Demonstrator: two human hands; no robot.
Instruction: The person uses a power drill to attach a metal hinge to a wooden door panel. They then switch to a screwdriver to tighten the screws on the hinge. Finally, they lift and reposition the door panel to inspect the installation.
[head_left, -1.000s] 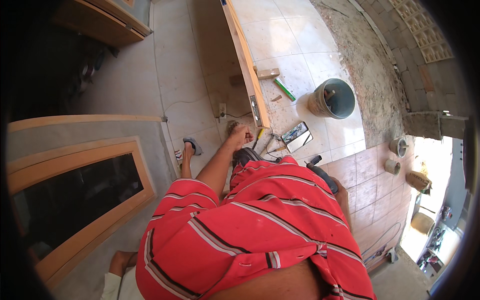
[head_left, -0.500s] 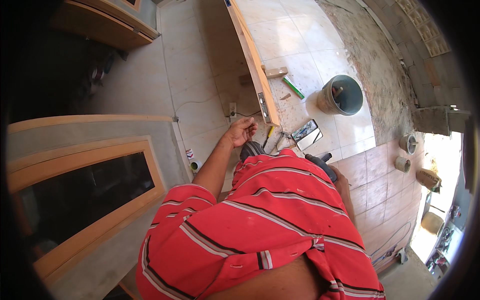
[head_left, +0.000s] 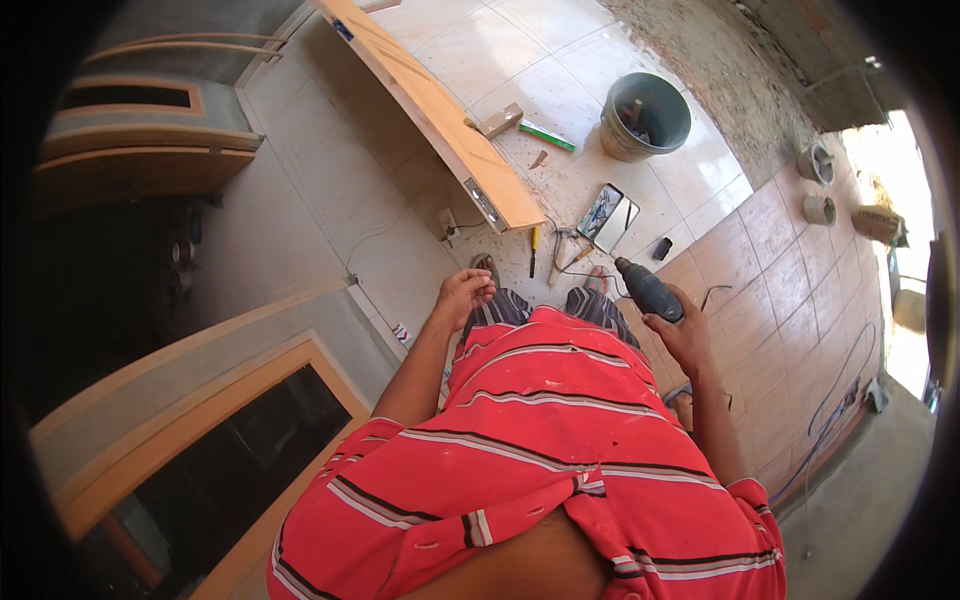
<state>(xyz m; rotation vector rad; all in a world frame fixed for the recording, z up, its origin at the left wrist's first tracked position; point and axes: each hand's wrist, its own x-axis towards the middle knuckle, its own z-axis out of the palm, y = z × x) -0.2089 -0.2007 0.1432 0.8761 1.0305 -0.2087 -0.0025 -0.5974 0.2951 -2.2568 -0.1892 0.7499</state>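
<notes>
Bucket and building odds and ends on a two-toned tiled floor
A grey bucket (head_left: 622, 138) with things inside stands on white tiles (head_left: 705, 185); near it, a slim green-and-white box (head_left: 547, 135) lies just beside a wooden block (head_left: 499, 121). Over on the brown tiles (head_left: 765, 265) are two small pots (head_left: 816, 163) (head_left: 820, 210), near a brown paper sack (head_left: 879, 226). A blue cable (head_left: 828, 418) trails lower down; at left is a wood-framed window (head_left: 225, 470) with a dark pane.

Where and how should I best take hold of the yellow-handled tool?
Probably by the yellow handle, pinched across its width, from above on your left hand side. The tool lies flat, dark shaft toward you, with the door end close to the handle. Your right hand holds the drill.
</notes>
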